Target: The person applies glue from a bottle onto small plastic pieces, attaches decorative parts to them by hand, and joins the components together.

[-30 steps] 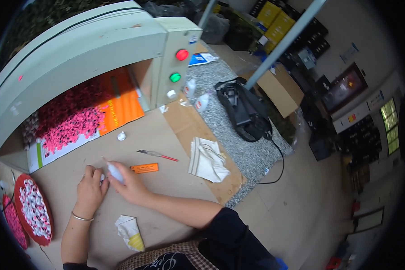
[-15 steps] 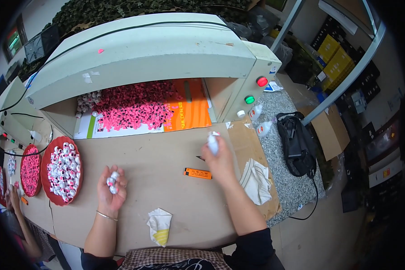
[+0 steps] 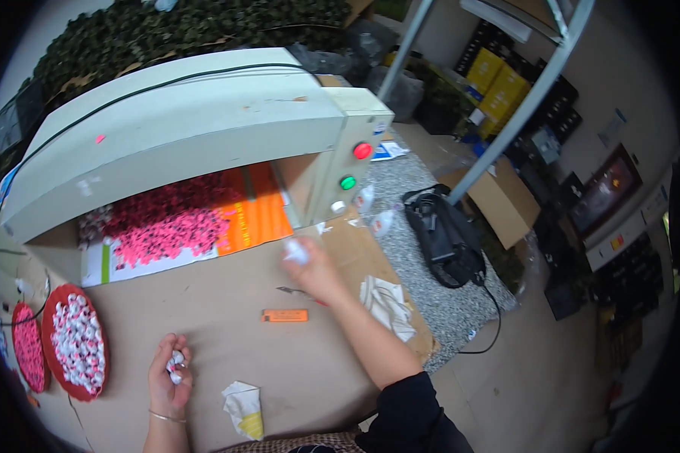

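My left hand [image 3: 170, 377] is turned palm up, its fingers curled around several small white pieces [image 3: 175, 366] with pink and dark marks. To the right, my right hand [image 3: 315, 273] grips a small white squeeze bottle [image 3: 296, 251], blurred by motion, above the table before the machine opening. Just below that hand lie a pair of tweezers or a similar thin pointed tool [image 3: 291, 291] and an orange box-shaped strip [image 3: 285, 315]. A red scalloped dish [image 3: 103, 370] heaped with similar white-and-pink pieces stands left of my left hand.
A pale machine hood [image 3: 196, 124] holds a pile of pink pieces [image 3: 170, 230] on a board [image 3: 261, 219]. A second dish of pink pieces [image 3: 29, 347] stands far left. A crumpled cloth [image 3: 385, 306], white bottles [image 3: 381, 223] and black bag [image 3: 446, 238] lie right; a folded wrapper [image 3: 243, 408] is near.
The view has swung to the right, so the table things sit farther left in it. My right hand still holds the bottle, and the left still cups the white pieces.
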Motion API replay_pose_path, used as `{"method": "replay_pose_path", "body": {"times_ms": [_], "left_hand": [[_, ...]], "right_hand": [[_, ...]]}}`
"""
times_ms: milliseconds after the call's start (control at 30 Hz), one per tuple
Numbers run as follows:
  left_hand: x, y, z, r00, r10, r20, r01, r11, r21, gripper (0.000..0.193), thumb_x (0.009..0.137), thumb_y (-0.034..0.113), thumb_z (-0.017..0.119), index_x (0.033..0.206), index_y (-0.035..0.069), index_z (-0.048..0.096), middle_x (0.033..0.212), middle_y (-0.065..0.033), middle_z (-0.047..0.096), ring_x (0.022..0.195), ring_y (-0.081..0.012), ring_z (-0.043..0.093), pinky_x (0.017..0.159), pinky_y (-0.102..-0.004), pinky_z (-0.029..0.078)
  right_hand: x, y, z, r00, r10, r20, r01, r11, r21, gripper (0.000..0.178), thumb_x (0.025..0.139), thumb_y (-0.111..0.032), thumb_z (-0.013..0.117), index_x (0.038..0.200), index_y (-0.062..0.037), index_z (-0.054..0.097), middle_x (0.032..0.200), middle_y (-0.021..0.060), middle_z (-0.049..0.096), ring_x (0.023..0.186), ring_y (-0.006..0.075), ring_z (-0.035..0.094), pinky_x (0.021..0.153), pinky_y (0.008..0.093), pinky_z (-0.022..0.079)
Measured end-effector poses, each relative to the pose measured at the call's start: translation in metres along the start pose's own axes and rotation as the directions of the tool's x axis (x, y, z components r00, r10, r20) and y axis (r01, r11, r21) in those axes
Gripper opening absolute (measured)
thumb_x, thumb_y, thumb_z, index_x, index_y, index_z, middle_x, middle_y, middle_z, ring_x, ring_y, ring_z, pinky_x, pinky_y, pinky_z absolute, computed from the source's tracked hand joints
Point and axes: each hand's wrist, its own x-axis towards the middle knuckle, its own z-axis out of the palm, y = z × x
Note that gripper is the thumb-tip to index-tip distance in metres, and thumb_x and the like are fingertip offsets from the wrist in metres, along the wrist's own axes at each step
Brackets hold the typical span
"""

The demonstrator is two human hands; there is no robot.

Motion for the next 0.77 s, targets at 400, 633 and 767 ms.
{"method": "replay_pose_path", "body": {"times_ms": [400,633,767], "left_hand": [[-0.015,-0.032,0.015,0.958,-0.168,0.233,0.132,0.978,0.161,0.025,0.078,0.008,0.054,0.103,0.006,0.051,0.086,-0.0059,0.056,0.069,-0.0118,0.057,0.046,-0.0142,0.046],[-0.029,-0.021,0.008,0.977,-0.080,0.198,0.000,0.928,0.372,0.023,0.075,0.003,0.055,0.098,0.001,0.053,0.084,-0.0086,0.058,0.068,-0.0131,0.058,0.045,-0.0159,0.045],[-0.028,-0.017,0.006,0.967,-0.116,0.227,0.018,0.920,0.390,0.026,0.075,0.009,0.060,0.098,0.000,0.053,0.085,-0.0104,0.058,0.072,-0.0171,0.059,0.046,-0.0181,0.047]], "right_hand": [[-0.115,-0.068,0.061,0.753,-0.399,0.523,0.291,0.915,0.279,0.051,0.072,-0.003,0.053,0.120,-0.0070,0.036,0.106,0.0133,0.053,0.094,0.0293,0.053,0.079,0.0350,0.043],[-0.122,-0.078,0.059,0.721,-0.504,0.476,0.363,0.859,0.360,0.026,0.073,0.000,0.053,0.098,-0.0050,0.050,0.093,0.0080,0.052,0.085,0.0262,0.054,0.073,0.0327,0.044],[-0.118,-0.066,0.068,0.727,-0.494,0.477,0.334,0.861,0.383,0.028,0.073,-0.002,0.054,0.101,-0.0062,0.051,0.098,0.0078,0.051,0.088,0.0246,0.054,0.073,0.0319,0.045]]}}
